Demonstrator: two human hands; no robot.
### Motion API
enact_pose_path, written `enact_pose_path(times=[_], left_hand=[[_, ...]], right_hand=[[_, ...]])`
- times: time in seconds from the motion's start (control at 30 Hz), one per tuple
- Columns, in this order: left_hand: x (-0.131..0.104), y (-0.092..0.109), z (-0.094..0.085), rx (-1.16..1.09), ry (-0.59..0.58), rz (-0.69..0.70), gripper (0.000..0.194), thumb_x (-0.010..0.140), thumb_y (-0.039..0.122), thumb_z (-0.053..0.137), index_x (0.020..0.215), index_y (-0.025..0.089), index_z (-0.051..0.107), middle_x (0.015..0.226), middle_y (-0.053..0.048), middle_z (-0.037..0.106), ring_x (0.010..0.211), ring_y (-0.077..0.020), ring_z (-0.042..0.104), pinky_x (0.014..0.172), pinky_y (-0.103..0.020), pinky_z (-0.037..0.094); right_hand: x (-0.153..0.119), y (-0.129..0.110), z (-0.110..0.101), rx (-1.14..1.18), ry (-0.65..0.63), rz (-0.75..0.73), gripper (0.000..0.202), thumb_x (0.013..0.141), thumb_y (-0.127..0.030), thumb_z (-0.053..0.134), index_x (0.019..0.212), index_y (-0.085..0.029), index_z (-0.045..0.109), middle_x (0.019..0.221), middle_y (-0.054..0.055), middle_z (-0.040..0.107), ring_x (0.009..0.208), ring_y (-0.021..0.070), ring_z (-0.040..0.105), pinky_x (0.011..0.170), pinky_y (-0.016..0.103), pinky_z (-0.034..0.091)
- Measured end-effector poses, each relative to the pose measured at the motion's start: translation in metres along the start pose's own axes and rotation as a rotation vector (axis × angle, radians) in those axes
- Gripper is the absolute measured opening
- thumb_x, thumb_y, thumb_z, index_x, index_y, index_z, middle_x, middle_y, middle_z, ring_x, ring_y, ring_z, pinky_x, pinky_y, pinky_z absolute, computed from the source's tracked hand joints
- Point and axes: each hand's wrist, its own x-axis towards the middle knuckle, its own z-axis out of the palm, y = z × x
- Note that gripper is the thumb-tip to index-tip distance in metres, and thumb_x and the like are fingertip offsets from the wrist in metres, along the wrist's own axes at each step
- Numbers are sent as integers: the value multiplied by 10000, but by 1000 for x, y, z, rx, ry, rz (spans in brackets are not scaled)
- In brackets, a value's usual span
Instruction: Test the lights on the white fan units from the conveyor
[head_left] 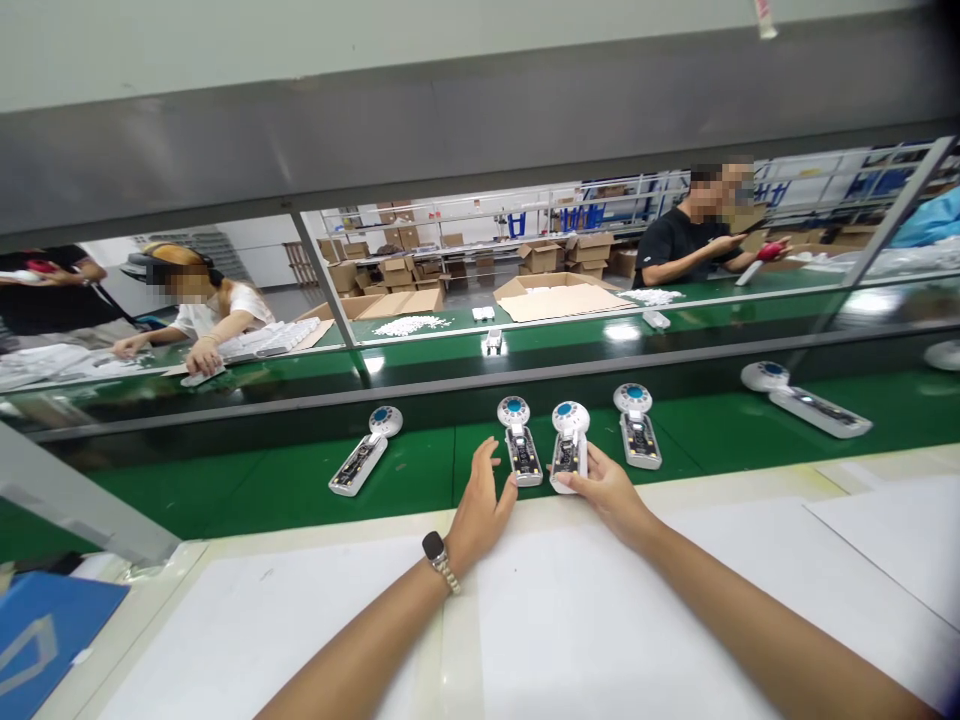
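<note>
My right hand [611, 495] grips a white handheld device [571, 418] by the sides of its body, thumb at the front. The device has a round head with a blue centre and an open body showing a dark circuit board. A matching device [523, 456] lies on the green belt just to its left. Beside that one is my left hand [484, 505], fingers apart and holding nothing; its thumb tip is close to the device's lower edge, and I cannot tell if they touch.
More such devices lie on the green belt [420, 470]: one at left [360, 464], others at right [640, 440] and far right [817, 410]. White sheets [570, 620] cover the near bench. A metal post [90, 500] rises at left. Co-workers sit across the line, beyond a rail [450, 383].
</note>
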Motion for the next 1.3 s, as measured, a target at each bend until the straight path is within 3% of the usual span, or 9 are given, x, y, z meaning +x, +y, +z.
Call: enact_pose_path(times=[0.23,0.37,0.47,0.57,0.87,1.0,1.1,1.2,1.3], left_hand=[[2,-5,1,-22,24,-20,502,858,287,449,1294,200,218,1325,-141,292,1094,-231,455,917,-414,397],[4,-5,1,-67,59,-95,542,837,306,486,1287,191,207,1280,-136,337,1093,-222,454,900,-386,408],[7,-7,0,-44,96,-189,516,830,341,493,1253,170,252,1233,-140,372,1050,-224,482,867,-379,422],[10,-14,0,23,139,-248,455,827,351,483,1192,138,313,1167,-150,412,1036,-245,484,857,-402,414],[17,-17,-9,54,187,-303,508,723,184,582,1184,152,371,1127,-124,471,1019,-259,486,879,-411,370],[22,-20,-12,-422,364,-532,640,578,117,732,1137,177,427,1137,-111,492,1059,-270,488,923,-385,355],[28,-22,-15,-809,418,-648,457,635,105,703,1027,158,473,1030,-108,552,921,-238,577,851,-379,442],[31,-20,-20,-956,371,-625,171,738,117,599,886,121,516,938,-117,590,851,-209,607,822,-364,485],[27,-12,-22,-1065,319,-549,261,702,95,631,931,149,519,959,-75,593,907,-196,597,843,-322,477]], right_hand=[[11,2,-19,-456,231,-74,469,719,-455,593,1096,-176,582,797,66,666,579,215,618,632,395,515],[11,-10,-33,-920,371,-293,380,825,-362,429,1143,-178,527,1017,95,620,773,213,600,789,351,444],[17,-14,-40,-1210,507,-113,507,824,-395,404,1209,-66,407,1112,205,535,1001,304,526,842,403,397],[24,-13,-40,-1280,508,58,601,788,-474,426,1137,14,437,1037,284,533,991,403,510,796,486,388],[21,-11,-31,-955,357,128,715,645,-397,615,1244,-74,399,918,179,628,914,364,564,771,436,386],[19,-8,-29,-614,293,115,555,663,-426,583,1125,-127,509,766,91,639,761,280,601,660,363,432],[16,-8,-25,-333,207,104,421,727,-492,476,957,-152,568,652,58,618,591,218,588,534,329,443],[7,-12,-17,-108,96,77,343,721,-444,535,934,-177,576,866,89,658,728,210,614,622,327,478],[-4,-14,-6,183,-34,91,392,643,-268,686,1013,-222,563,1093,69,606,870,210,604,710,317,479]])
